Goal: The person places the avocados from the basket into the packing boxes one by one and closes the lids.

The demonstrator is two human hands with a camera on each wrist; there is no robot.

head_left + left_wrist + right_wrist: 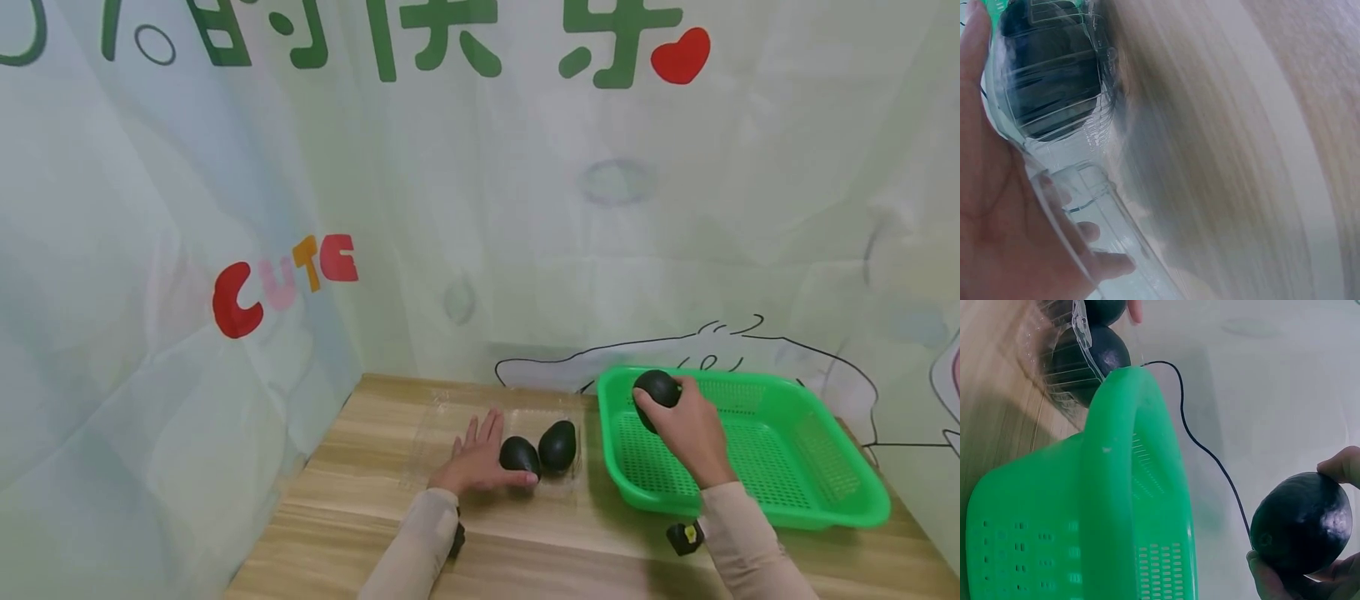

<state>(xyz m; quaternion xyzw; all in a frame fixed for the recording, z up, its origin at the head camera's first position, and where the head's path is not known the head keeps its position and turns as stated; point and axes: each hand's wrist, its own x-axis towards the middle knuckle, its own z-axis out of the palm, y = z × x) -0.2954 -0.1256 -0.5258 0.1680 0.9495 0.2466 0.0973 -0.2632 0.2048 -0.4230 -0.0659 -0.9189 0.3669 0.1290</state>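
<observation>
My right hand [690,429] grips a dark avocado [657,396] over the left end of a green plastic basket [855,492]. In the right wrist view, fingertips and thumb hold that avocado [1302,525] beyond the basket's rim. My left hand [480,462] lies with straight, spread fingers at a clear plastic box [435,433], its thumb alongside an avocado [519,454]. Beside it in the box sits another avocado [558,446]. The left wrist view shows the left hand [1016,225] against the clear box wall, part of the fingers seen through the plastic.
A wood-patterned table [322,500] carries the box on the left and the basket on the right. Behind them hangs a pale printed cloth [465,208] with letters and a red heart. The basket's perforated floor [765,467] shows to the right of the right hand.
</observation>
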